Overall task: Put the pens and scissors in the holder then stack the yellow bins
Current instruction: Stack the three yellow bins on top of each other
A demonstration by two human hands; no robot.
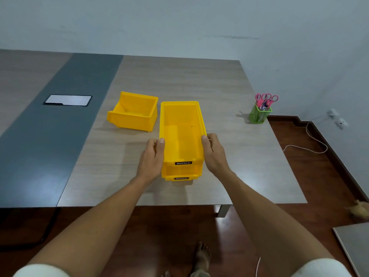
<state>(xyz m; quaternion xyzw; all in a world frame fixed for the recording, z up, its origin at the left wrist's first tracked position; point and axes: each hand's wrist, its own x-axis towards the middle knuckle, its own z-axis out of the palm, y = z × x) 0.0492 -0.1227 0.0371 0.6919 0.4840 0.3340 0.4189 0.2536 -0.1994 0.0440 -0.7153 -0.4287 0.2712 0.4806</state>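
Observation:
Two yellow bins sit one on the other in the middle of the table; the upper bin point(180, 128) rests on the lower bin point(180, 174), whose front label shows beneath it. My left hand point(152, 156) grips the upper bin's left wall and my right hand point(214, 153) grips its right wall. A third yellow bin point(133, 111) stands alone to the left, turned at an angle. At the table's right edge, the green mesh holder point(259, 115) carries pink-handled scissors point(266, 98) and pens point(264, 106).
The wooden table point(239, 166) has a dark grey strip with a shiny rectangular plate point(67, 100) at the left. A white cable point(311, 140) lies on the red-brown floor at the right. My bare foot point(201, 258) shows below the table's front edge.

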